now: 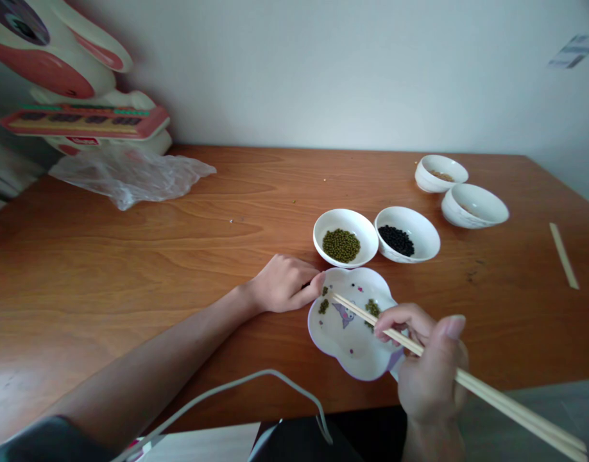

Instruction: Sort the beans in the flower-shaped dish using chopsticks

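My right hand (432,359) is closed around a pair of light wooden chopsticks (506,405), their tips together over the upper left of a white flower-shaped plate (366,359) with a purple rim. Small piles of green beans (372,308) lie on the plate near its left edge and right of centre. At the plate's upper left rim rests my left hand (292,283), its thumb and index finger close together; whether they pinch anything but the rim is unclear. Just behind the plate stand a white bowl of green beans (341,246) and a white bowl of black beans (396,240).
Two more white bowls (441,173) (475,206) stand at the back right. A pale strip (564,255) lies at the far right. A clear plastic bag (135,174) and a toy keyboard (87,122) are at the back left. A cable (237,383) crosses in front.
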A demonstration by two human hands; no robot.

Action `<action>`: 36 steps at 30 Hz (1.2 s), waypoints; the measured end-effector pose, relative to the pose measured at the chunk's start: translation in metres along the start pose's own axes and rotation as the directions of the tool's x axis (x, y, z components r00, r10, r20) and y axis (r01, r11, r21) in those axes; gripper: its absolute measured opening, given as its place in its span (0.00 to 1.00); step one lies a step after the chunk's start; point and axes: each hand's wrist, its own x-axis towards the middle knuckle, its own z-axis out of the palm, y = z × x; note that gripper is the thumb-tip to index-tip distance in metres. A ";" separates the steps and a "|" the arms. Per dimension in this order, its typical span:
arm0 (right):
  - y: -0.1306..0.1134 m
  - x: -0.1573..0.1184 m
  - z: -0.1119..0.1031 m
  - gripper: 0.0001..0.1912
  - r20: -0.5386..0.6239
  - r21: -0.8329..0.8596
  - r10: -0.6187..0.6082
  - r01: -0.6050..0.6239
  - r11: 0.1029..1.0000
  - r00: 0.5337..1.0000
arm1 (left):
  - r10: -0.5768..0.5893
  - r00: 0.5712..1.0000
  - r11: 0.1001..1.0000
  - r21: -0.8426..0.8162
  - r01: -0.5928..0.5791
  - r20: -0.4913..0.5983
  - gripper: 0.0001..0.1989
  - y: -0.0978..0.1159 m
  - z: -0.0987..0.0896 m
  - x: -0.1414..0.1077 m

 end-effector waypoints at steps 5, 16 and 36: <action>0.015 0.000 -0.015 0.46 0.003 -0.038 -0.007 0.007 0.999 1.000 | 0.000 1.000 1.000 -0.003 0.000 -0.004 0.26 0.000 -0.001 0.000; 0.021 -0.004 -0.064 0.48 0.162 -0.151 0.063 -0.038 0.988 0.985 | 0.015 1.000 1.000 -0.014 -0.015 0.003 0.25 0.000 0.001 0.000; -0.004 -0.012 -0.020 0.41 0.168 -0.060 -0.058 0.069 0.996 0.984 | 0.014 1.000 1.000 -0.016 -0.014 0.007 0.25 -0.001 0.000 0.000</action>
